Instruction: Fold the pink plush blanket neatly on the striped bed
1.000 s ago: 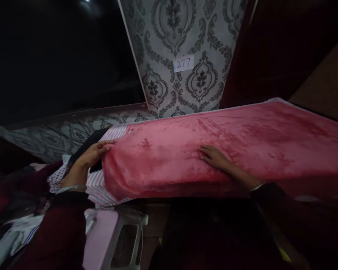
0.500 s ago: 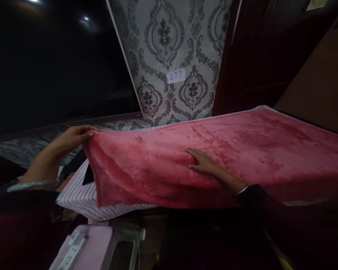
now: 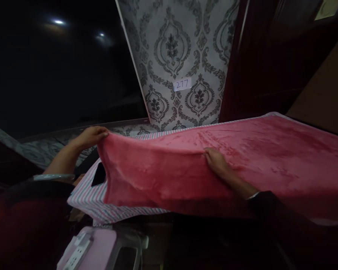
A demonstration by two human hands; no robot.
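A plush pink blanket [image 3: 256,157] lies spread over a table with a striped cloth [image 3: 86,193]. My left hand [image 3: 93,137] pinches the blanket's far left corner and holds it raised off the table. Farther right, my right hand [image 3: 216,159] grips a fold of the same blanket, fingers closed on it. Between the two hands the fabric is pulled into a straight raised edge, its front part hanging down. Beside the blanket's left edge a dark flat phone-like object [image 3: 99,175] rests on the striped cloth, partly covered.
A large dark screen [image 3: 59,71] stands behind the table on the left. Patterned wallpaper [image 3: 171,48] with a paper label [image 3: 182,84] reading 277 is at the back. Below the table's front edge are a pink-topped stool or box [image 3: 100,242] and a white power strip [image 3: 79,255].
My right hand has gone from lying flat and spread on the blanket to gripping a fold of it. The blanket's left edge has shifted right, uncovering more of the dark object.
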